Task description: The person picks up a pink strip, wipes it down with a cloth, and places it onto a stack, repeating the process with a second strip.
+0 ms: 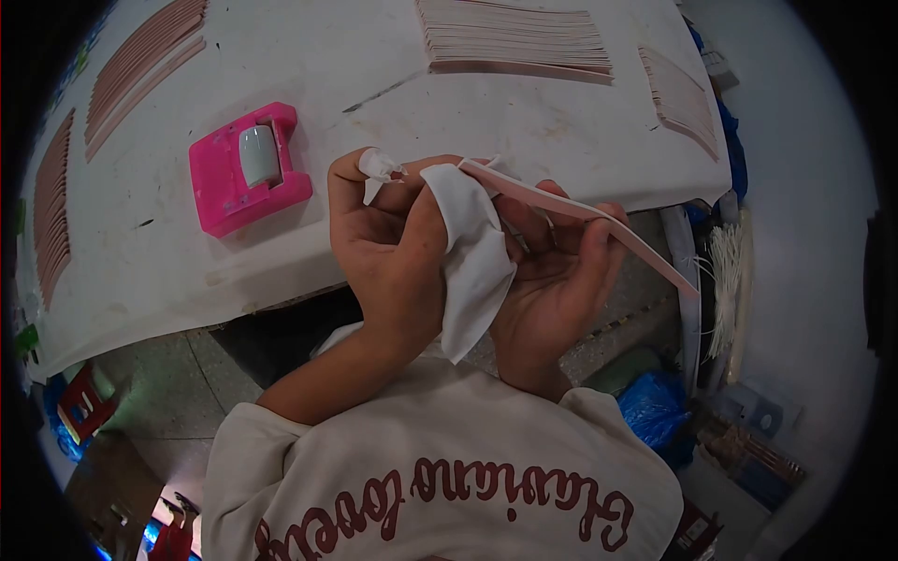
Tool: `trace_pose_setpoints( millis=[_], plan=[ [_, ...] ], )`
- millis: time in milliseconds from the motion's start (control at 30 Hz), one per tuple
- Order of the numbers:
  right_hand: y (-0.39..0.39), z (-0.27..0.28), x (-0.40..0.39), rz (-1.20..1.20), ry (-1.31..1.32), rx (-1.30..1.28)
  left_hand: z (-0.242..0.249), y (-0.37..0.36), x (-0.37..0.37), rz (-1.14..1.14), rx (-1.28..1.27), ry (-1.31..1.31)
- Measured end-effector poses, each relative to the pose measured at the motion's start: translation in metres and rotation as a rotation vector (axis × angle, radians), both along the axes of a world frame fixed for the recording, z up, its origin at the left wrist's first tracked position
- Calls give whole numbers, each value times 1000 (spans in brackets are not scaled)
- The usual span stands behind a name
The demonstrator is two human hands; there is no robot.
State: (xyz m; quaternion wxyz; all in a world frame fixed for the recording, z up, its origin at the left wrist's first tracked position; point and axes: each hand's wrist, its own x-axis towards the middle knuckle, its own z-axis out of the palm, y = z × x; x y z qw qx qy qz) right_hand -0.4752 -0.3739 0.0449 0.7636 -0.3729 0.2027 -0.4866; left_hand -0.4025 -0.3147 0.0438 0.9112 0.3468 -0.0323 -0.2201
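Between thumb and fingers of my left hand [388, 248], a white cloth [468, 248] is pinched, its loose end hanging down. One fingertip of this hand is wrapped in white material that looks torn. My right hand [557, 290] grips a long, thin, pale pink strip [645, 248] with a light edge. The strip slants down to the right, and its upper left end meets the cloth at my left fingers. Part of my left fingers is hidden behind the cloth.
A bright pink holder [215, 178] with a pale roller sits on the white-covered table [346, 131]. Rows of similar strips [519, 42] lie at the back, with more at the far left and right. White cords [725, 280] hang beside the table; a blue plastic bag [655, 407] is below.
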Motion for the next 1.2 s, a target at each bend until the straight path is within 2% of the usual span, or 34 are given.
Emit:
trace_pose_setpoints(
  millis=[167,233,400,500,567,633,767,833,900,1200],
  plan=[
    [1,-2,2,18,52,21,-4,3,9,-22,51,4],
    [1,-1,1,113,-23,65,-7,1,11,53,165,65],
    [-7,-2,3,107,67,71,-9,6,4,1,122,32],
    [-9,2,0,105,52,102,-14,7,1,-15,120,-103],
    [-8,3,2,110,29,129,-13,6,0,60,169,-161],
    [-8,4,-1,99,136,23,-11,6,4,62,167,-134],
    [-7,-6,-3,59,57,25,-6,8,4,39,130,-74],
    [-6,-8,-2,-11,96,-101,-7,8,4,38,121,-80],
    [-5,-7,-2,-17,84,-143,-8,7,4,32,47,-96],
    [-3,-8,-2,-116,107,-408,-11,10,6,6,23,-116]
  ],
)
